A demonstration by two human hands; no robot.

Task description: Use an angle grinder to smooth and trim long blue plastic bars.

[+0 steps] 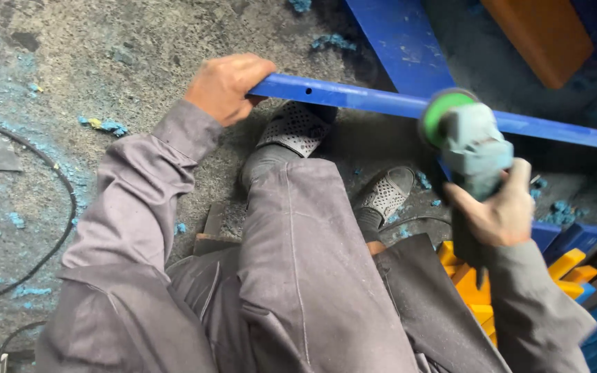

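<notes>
My left hand (226,86) grips the near end of a long blue metal bar (354,98) that runs off to the right. My right hand (497,211) holds a grey angle grinder (475,148) by its body. Its green disc (443,110) sits against the bar's upper edge, about midway along. My grey trouser legs and perforated grey shoes (297,128) lie under the bar.
A black cable (63,207) curves over the dusty concrete floor at left, among blue shavings (105,126). A wide blue beam (399,41) and an orange panel (540,34) lie beyond the bar. Yellow and orange pieces (475,287) and blue parts (571,238) are stacked at right.
</notes>
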